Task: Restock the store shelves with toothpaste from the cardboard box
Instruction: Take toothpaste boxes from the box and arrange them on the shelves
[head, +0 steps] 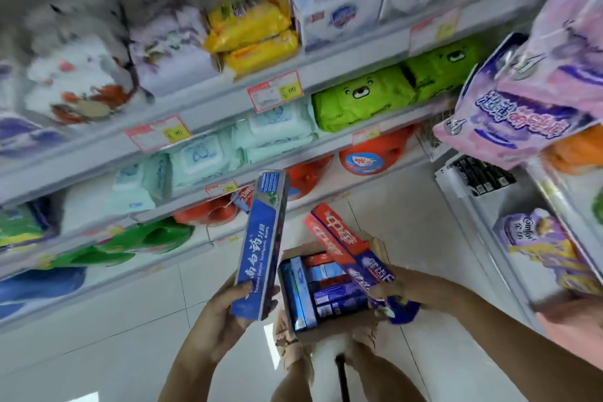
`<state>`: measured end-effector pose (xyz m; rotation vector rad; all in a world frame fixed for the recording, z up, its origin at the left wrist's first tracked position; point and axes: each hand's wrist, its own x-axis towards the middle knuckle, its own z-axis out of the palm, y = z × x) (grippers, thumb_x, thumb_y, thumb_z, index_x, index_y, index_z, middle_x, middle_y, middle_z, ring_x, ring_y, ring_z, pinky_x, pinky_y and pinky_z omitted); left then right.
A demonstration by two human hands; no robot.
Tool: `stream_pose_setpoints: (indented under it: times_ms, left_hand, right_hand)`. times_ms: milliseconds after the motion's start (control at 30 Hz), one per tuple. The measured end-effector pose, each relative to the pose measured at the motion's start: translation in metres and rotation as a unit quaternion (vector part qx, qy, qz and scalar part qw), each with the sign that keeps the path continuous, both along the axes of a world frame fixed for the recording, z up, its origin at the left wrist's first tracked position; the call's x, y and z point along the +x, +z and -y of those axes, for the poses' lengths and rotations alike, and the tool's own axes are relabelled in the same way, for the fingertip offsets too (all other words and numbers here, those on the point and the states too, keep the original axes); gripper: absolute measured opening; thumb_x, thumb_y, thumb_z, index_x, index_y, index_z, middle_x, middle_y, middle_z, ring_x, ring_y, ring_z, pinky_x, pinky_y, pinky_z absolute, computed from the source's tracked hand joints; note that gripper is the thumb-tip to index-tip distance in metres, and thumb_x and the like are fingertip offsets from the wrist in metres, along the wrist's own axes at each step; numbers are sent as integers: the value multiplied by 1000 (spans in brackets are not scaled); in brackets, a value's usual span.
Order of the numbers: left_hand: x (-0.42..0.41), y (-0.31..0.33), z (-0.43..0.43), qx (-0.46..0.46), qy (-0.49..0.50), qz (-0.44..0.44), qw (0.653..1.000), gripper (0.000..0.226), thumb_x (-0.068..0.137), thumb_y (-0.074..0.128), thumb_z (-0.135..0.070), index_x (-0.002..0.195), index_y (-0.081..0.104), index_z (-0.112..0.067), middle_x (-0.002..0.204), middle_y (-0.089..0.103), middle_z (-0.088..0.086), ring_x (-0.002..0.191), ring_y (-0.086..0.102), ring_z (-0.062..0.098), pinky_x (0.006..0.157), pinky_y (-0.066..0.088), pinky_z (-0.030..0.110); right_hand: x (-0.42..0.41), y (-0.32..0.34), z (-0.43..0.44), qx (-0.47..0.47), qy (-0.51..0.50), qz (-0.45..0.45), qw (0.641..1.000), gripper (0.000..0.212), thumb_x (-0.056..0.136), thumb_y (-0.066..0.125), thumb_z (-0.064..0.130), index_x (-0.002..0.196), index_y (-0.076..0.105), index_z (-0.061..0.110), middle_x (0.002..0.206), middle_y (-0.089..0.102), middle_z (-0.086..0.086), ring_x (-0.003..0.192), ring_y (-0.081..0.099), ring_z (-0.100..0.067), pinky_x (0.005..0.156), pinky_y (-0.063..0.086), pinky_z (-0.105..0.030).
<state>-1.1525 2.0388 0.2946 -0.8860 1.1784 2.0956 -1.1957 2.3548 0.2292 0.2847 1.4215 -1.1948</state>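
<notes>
Left hand: wrapped round lower end, blue toothpaste carton; long axis runs up from hand toward shelves, nearer this hand. Right hand: grips red cartons above cardboard box.

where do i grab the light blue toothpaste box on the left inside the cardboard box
Probably pinch the light blue toothpaste box across its upturned narrow face near mid-length, from above: it lies on edge, hemmed by neighbouring packs inside the cardboard box, leaving only that face free.
</notes>
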Motion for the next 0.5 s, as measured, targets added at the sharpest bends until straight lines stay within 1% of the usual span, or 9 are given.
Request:
stream_pose_setpoints:
  times_ms: [33, 67, 100, 167, 200, 300, 367, 433, 500]
  left_hand:
    - [2, 13, -2, 5, -4, -6, 1000, 49, 61, 59, 12, 108, 59, -4, 87, 69, 20, 71, 69, 30, 63, 60, 37]
    - [2, 26, -4, 5, -7, -9, 1000, 46, 63, 60, 5, 108, 58, -3, 87, 69, 21, 71, 69, 31, 62, 60, 38]
    - [1, 37, -6, 1, -14, -11, 1000, 53, 58, 70, -3, 109, 58, -3, 90, 69, 22, 72, 69, 32, 63, 60, 39]
    - [-3, 56, -11, 2, -43, -26, 999, 87, 35, 89, -14, 115, 56, -3, 100, 68, 24, 78, 68, 34, 67, 58, 41]
    - [-7, 67, -16, 0, -58, -33, 998, 98, 28, 93, -20, 118, 56, -3, 104, 67, 25, 81, 67, 35, 69, 58, 42]
    - [-22, 99, -29, 21, -81, -69, 994, 100, 26, 96, -21, 117, 58, -1, 109, 65, 28, 83, 67, 38, 68, 59, 45]
    - [-33, 122, -38, 28, -95, -94, 991, 96, 27, 96, -19, 115, 62, 1, 109, 64, 29, 84, 67, 39, 68, 58, 47]
    - [-42, 142, -46, 29, -118, -127, 985, 94, 25, 97, -19, 112, 65, 1, 107, 65, 29, 83, 67, 40, 71, 58, 50]
    - [-50, 165, -57, 30, -148, -161, 975, 81, 25, 96, -17, 101, 73, -3, 97, 68, 27, 78, 68, 39, 71, 58, 49]
  right_hand:
    - [-1, 19, -2, -19, -18, 9, 1000, 106, 37, 89, 58, 125, 52, 13, 110, 69, -10, 99, 67, -24, 97, 50, -41]
    - [-1, 37, -3, -42, -39, 19, 998, 110, 31, 91, 58, 122, 54, 9, 105, 71, -12, 94, 68, -25, 92, 52, -39]
    - [-1, 55, -5, -69, -67, 32, 995, 110, 26, 93, 55, 117, 55, 5, 98, 72, -12, 86, 69, -23, 84, 55, -37]
    - [-5, 90, -9, -129, -138, 54, 981, 103, 18, 96, 46, 103, 59, 1, 83, 73, -12, 72, 71, -21, 66, 57, -32]
    - [-8, 106, -11, -152, -168, 57, 972, 97, 15, 96, 43, 96, 64, 1, 79, 73, -12, 68, 71, -21, 61, 57, -32]
    - [-14, 151, -22, -186, -222, 13, 957, 78, 14, 97, 42, 80, 77, 4, 79, 73, -15, 68, 71, -24, 57, 57, -34]
    - [-19, 176, -29, -197, -245, -11, 949, 85, 20, 96, 45, 90, 74, 4, 83, 72, -16, 70, 71, -26, 56, 56, -33]
    - [-24, 196, -40, -191, -227, -54, 954, 93, 31, 91, 54, 105, 61, 6, 92, 72, -13, 77, 70, -25, 61, 52, -34]
    - [-27, 217, -51, -181, -220, -94, 954, 94, 32, 91, 55, 107, 60, 8, 94, 72, -12, 75, 69, -26, 59, 50, -34]
